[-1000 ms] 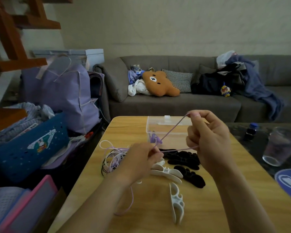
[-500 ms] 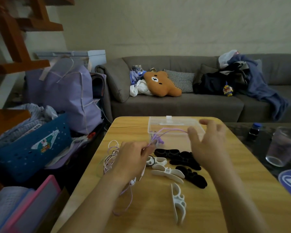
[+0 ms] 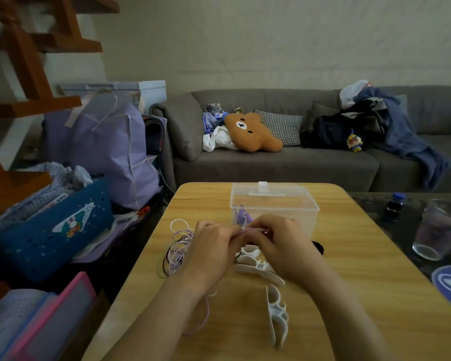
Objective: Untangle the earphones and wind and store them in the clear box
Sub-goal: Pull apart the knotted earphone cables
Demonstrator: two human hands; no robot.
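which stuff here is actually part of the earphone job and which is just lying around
Part of the job:
- purple earphone cord, pinched between left hand and right hand
- tangle of cords on the wooden table
- clear box
- white cord winders, probably for winding

Just lying about:
- drinking glass
- small dark bottle
- bear cushion on the sofa
- blue basket
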